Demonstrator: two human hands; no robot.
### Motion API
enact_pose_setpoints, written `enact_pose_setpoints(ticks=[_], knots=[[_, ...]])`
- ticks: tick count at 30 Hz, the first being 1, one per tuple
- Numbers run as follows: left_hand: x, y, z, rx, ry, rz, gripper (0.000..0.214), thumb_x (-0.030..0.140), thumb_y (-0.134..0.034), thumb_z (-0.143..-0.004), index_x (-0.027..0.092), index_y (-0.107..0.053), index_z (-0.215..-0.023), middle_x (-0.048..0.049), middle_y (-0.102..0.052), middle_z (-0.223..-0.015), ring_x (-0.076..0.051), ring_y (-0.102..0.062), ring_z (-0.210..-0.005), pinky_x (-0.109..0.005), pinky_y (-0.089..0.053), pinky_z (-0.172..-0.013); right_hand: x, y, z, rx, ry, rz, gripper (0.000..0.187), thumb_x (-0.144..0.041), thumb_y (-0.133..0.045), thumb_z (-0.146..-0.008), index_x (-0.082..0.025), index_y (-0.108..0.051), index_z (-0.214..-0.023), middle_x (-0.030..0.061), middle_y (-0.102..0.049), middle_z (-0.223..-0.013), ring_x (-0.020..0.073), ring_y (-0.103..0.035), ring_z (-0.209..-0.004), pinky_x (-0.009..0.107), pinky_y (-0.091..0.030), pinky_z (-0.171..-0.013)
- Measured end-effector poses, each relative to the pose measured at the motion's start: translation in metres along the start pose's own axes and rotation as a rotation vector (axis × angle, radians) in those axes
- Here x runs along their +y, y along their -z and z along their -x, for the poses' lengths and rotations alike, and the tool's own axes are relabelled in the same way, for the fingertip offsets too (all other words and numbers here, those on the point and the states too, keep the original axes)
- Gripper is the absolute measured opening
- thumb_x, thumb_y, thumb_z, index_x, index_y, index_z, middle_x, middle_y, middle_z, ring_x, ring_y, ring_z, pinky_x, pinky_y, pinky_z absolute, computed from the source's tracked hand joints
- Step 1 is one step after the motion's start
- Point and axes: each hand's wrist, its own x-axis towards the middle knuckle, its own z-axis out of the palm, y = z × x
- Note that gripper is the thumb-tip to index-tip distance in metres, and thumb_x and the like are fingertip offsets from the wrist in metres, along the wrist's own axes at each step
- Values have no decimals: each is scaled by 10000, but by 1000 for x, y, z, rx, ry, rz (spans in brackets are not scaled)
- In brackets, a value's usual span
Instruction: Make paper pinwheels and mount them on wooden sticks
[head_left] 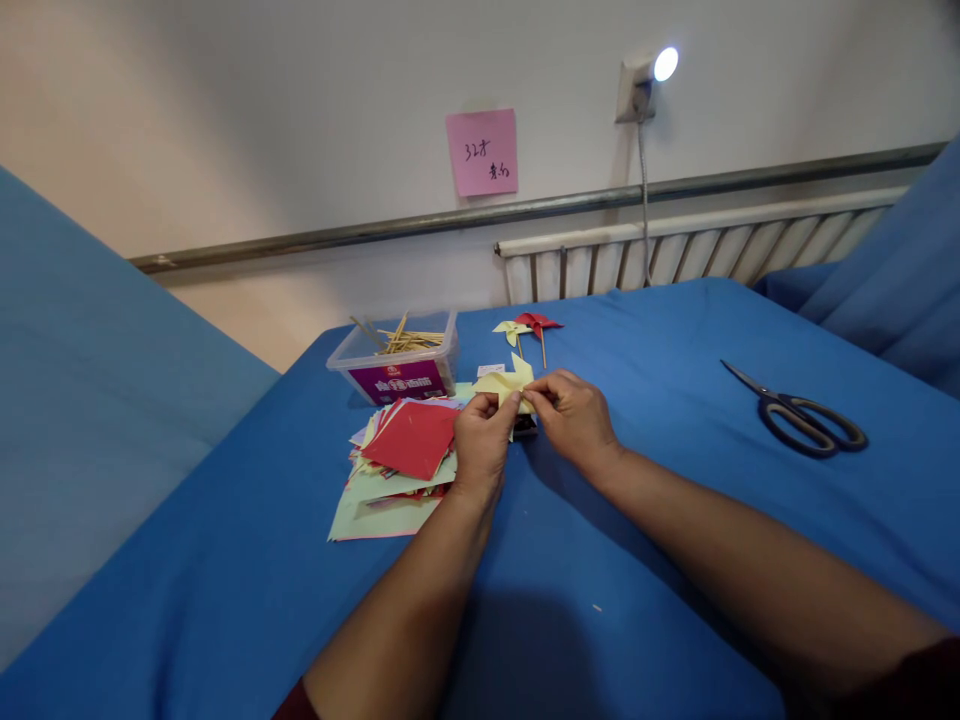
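Both my hands meet over a pale yellow folded paper piece [506,384] above the blue table [637,500]. My left hand [481,442] pinches its left side with closed fingers. My right hand [574,415] pinches its right side, fingers curled. A small dark object under the paper is mostly hidden. Just left of my left hand lies a loose stack of coloured paper squares [397,460] with a red sheet on top.
A clear plastic box [397,365] holding wooden sticks stands behind the paper stack. Two small paper pinwheels [529,325], yellow and red, lie further back. Black scissors [802,415] rest at the right. A pink note [482,152] hangs on the wall above a radiator [697,250].
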Motion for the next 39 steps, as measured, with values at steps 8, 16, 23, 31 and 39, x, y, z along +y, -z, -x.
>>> enact_pose_setpoints(ticks=[8,16,23,31,39], knots=[[3,-1,2,-8,35,50,208,286,-752,-590,152,-594,-605,50,-559,-558,-81,-476,-514,-206,-368,-536,0,1,-1,-13,-19,-1,136,-247,-568,-860,-212,-698,-839,37,-689,-860,182,-640,-785,297,-472,-743],[5,-4,2,5,104,130,237,312,-759,-572,155,-590,-624,45,-567,-564,-87,-493,-517,-204,-375,-527,-1,0,0,-3,-26,-42,139,-252,-576,-856,-214,-705,-825,35,-688,-840,178,-641,-769,298,-478,-730],[3,-2,2,4,55,34,234,329,-741,-599,160,-582,-617,42,-564,-568,-90,-492,-522,-205,-373,-519,0,0,-1,5,-36,-48,121,-242,-592,-843,-217,-709,-823,30,-694,-846,172,-648,-764,291,-487,-732],[0,1,0,3,-20,-83,211,320,-719,-626,157,-586,-622,44,-547,-568,-83,-450,-523,-209,-362,-528,2,-1,-1,-6,-38,-49,129,-248,-584,-845,-218,-707,-815,35,-695,-842,172,-651,-750,294,-498,-722],[-2,0,0,4,-37,-83,203,318,-719,-633,162,-591,-627,43,-546,-570,-86,-451,-524,-212,-357,-529,1,-1,-2,-22,-50,-32,124,-244,-587,-841,-218,-706,-819,33,-697,-845,168,-652,-742,287,-496,-713]])
